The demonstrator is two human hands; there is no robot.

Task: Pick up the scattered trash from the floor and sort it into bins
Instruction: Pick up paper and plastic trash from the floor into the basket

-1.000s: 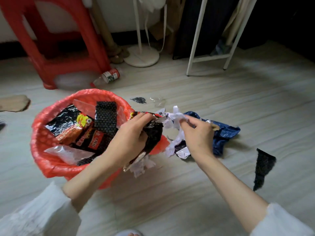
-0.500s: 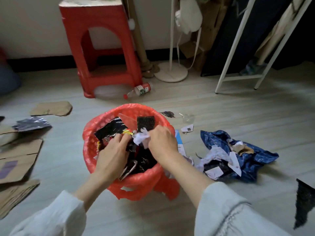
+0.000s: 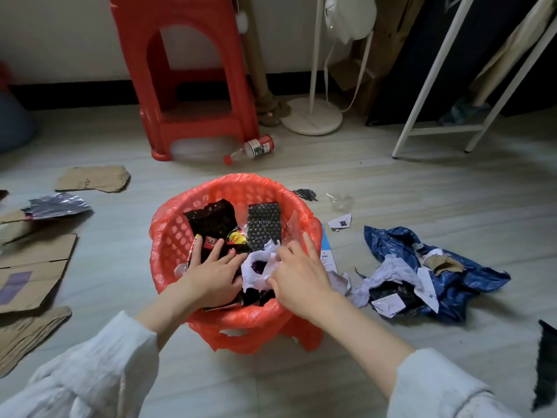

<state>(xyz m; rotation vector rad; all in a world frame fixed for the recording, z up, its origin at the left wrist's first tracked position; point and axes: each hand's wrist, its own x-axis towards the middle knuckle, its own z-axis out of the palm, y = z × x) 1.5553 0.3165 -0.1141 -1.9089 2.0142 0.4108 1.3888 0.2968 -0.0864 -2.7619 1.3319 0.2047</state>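
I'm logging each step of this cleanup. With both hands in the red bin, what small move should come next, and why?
Probably lift the right hand off the white paper and reach for the blue bag. The paper already lies inside the red bin, while the bag sits on the floor beside it.

I get dim, soft indoor light on the floor (image 3: pixel 391 191), dark upper-right corner, slight overall softness, wide-angle bending at the edges, no glare.

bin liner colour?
Red-orange, over the bin rim; head view is the only one.
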